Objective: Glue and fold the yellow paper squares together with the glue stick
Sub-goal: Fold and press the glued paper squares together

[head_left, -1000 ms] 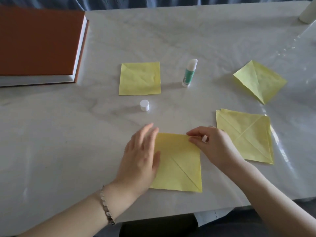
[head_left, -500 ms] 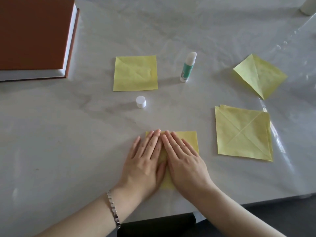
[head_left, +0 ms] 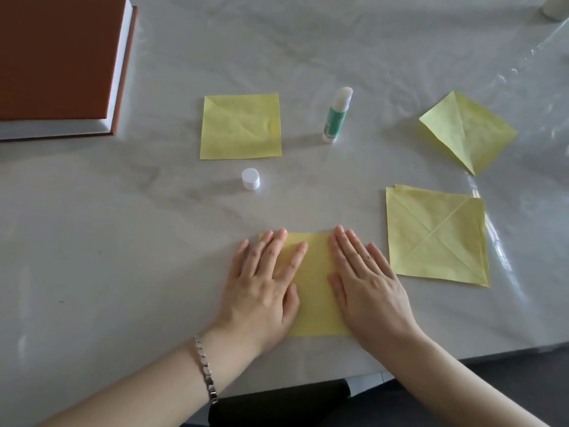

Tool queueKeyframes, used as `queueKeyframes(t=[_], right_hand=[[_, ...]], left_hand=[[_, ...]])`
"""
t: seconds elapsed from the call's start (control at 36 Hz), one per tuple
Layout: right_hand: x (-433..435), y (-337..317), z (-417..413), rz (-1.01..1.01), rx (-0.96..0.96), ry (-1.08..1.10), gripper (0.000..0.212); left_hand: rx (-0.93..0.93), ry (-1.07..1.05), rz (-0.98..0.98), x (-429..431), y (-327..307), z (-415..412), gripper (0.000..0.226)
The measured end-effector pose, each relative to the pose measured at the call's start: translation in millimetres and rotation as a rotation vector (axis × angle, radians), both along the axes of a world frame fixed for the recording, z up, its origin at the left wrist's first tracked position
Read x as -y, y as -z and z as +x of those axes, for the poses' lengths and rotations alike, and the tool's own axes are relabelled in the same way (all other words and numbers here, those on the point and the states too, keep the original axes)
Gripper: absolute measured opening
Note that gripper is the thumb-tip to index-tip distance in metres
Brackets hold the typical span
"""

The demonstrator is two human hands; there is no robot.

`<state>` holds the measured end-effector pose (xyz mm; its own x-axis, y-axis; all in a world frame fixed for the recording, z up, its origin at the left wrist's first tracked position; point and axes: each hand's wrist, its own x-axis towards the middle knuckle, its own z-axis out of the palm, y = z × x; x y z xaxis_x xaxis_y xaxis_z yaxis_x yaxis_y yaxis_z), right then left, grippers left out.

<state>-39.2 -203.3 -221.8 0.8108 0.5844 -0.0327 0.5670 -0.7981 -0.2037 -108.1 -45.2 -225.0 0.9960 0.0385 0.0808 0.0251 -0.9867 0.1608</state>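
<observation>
A yellow paper square (head_left: pixel 314 282) lies near the table's front edge. My left hand (head_left: pixel 264 288) presses flat on its left side, fingers straight. My right hand (head_left: pixel 366 282) presses flat on its right side, so only the middle strip of the paper shows. The glue stick (head_left: pixel 336 116), green and white with its cap off, stands upright behind. Its white cap (head_left: pixel 250 179) stands apart to the left. A single yellow square (head_left: pixel 240 127) lies left of the stick. A creased stack of yellow squares (head_left: pixel 437 238) lies to the right, and a folded yellow piece (head_left: pixel 466 131) lies farther back right.
A thick book with an orange-brown cover (head_left: pixel 58 60) lies at the back left. The table (head_left: pixel 123 241) is covered in white sheeting with clear plastic at the right. A white object (head_left: pixel 555 6) shows at the top right corner.
My hands first held the square by its top edge, then pressed flat side by side at its centre. Now they have slid apart toward the left and right sides.
</observation>
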Motion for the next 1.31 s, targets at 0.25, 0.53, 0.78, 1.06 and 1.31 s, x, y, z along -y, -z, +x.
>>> queueKeyframes(t=[0.25, 0.53, 0.78, 1.06, 1.31], right_hand=[[18, -2, -1, -0.081, 0.035, -0.132, 0.062], [43, -1, -18, -0.144, 0.038, -0.278, 0.056], [9, -4, 19, -0.095, 0.068, -0.17, 0.063], [32, 2, -8, -0.06, 0.042, -0.47, 0.046], [28, -9, 3, -0.1, 0.082, -0.511, 0.048]], left_hand=[[0.012, 0.044, -0.061, 8, 4, 7, 0.056], [0.017, 0.082, -0.079, 7, 7, 8, 0.058], [-0.056, 0.095, -0.054, 4, 9, 9, 0.063], [-0.022, 0.069, -0.056, 6, 7, 9, 0.077], [-0.091, 0.101, -0.005, -4, 6, -1, 0.084]])
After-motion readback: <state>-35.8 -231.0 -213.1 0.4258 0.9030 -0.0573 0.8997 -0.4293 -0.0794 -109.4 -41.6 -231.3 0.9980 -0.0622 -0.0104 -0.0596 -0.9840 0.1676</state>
